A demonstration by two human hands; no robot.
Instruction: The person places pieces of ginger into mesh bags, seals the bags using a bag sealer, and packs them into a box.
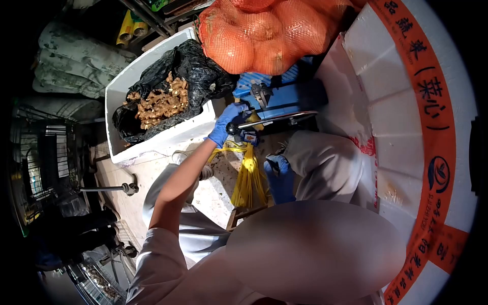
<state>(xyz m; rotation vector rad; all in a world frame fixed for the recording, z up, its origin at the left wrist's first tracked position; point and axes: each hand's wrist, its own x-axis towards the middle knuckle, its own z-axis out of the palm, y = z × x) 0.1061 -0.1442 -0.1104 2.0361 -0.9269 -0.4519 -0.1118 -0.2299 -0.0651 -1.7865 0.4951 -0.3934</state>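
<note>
My left hand [222, 127], in a blue glove, is at the front of a blue hand-lever machine [290, 104]. Its curled fingers lie beside the lever's black ball knob [232, 128] and a yellowish-brown lump [254, 120]; what they grip is partly hidden. Below the lever hangs a bunch of yellow mesh net bags [249, 178]. Near my knee is my right hand [280, 182], also blue-gloved, fingers drawn together around a dark patch I cannot identify. Much of the right arm is hidden behind the blurred area.
Ginger [160, 104] lies in a black plastic bag [190, 61] inside a white foam box [165, 152]. Orange mesh sacks [269, 38] are piled behind the machine. Tall white foam boxes [391, 132] with orange tape stand at right. Metal racks [51, 152] are at left.
</note>
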